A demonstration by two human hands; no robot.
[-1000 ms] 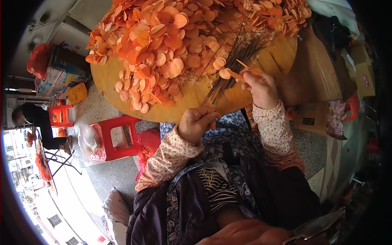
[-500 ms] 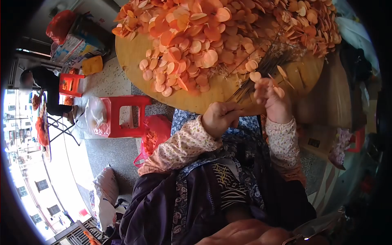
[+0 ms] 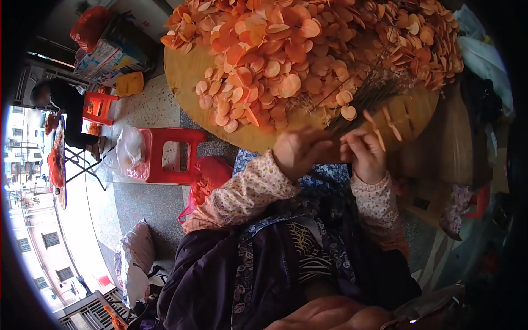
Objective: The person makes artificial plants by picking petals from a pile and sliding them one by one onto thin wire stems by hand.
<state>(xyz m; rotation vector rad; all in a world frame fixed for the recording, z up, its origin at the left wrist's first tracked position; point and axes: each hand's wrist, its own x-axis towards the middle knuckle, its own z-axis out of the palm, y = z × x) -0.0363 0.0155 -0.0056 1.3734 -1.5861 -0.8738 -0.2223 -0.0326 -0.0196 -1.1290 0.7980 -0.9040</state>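
Both hands are close together at the near edge of a round wooden table (image 3: 181, 88). My left hand (image 3: 300, 151) is closed, its fingers bent toward the right hand; motion blurs it, and whatever is in its pinch is hidden. Thumb and fingers pressed together, my right hand (image 3: 366, 157) pinches a thin sprig of orange leaves (image 3: 378, 135) whose flat round leaves stick up beyond the knuckles. Past the hands lies a bundle of thin brown stems (image 3: 366, 102). A large heap of round orange leaves (image 3: 275, 71) covers much of the tabletop.
Red plastic stools (image 3: 173, 157) stand on the floor at left, one with a clear plastic bag (image 3: 131, 148) on it. A red bag (image 3: 212, 173) hangs near my left sleeve. Farther left, another person (image 3: 66, 110) sits by a folding table. A white sack (image 3: 135, 258) stands lower left.
My right hand has come down and toward the left hand, its fingers closing into a pinch. My left hand has lifted slightly. The view has shifted a little.
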